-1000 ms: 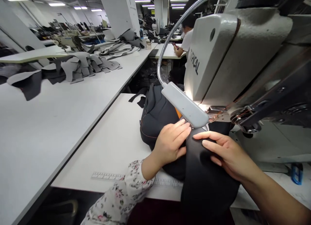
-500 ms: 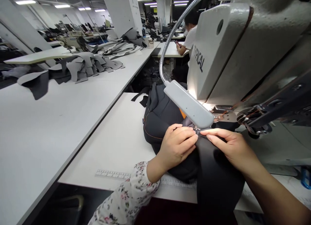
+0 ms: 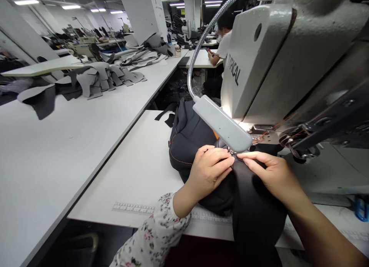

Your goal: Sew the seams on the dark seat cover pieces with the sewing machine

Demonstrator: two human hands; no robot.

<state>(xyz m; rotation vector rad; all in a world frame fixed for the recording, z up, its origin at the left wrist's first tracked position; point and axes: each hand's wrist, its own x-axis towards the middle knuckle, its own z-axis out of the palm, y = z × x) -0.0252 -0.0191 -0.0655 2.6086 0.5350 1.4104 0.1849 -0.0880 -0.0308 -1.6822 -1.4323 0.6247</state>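
Observation:
Black fabric with orange stitching (image 3: 184, 144) lies bunched under the sewing machine (image 3: 259, 63). My left hand (image 3: 209, 169) rests on it just left of the presser foot, fingers bent and pressed together on the material. On the other side, my right hand (image 3: 272, 173) pinches the edge of a black fabric panel (image 3: 253, 209) that hangs over the table's front edge. Both hands' fingertips almost meet by the presser foot (image 3: 232, 151). A grey lamp (image 3: 223, 123) hides the needle.
A long white table (image 3: 57, 144) stands at left, bearing grey cut pieces (image 3: 100, 77). A ruler strip (image 3: 132, 208) marks the sewing table. Blue scissors or a similar tool (image 3: 361, 207) lies far right. A seated person (image 3: 225, 48) holds a phone behind.
The whole view has shifted slightly. My hands stay in nearly the same place on the black fabric, with little visible motion.

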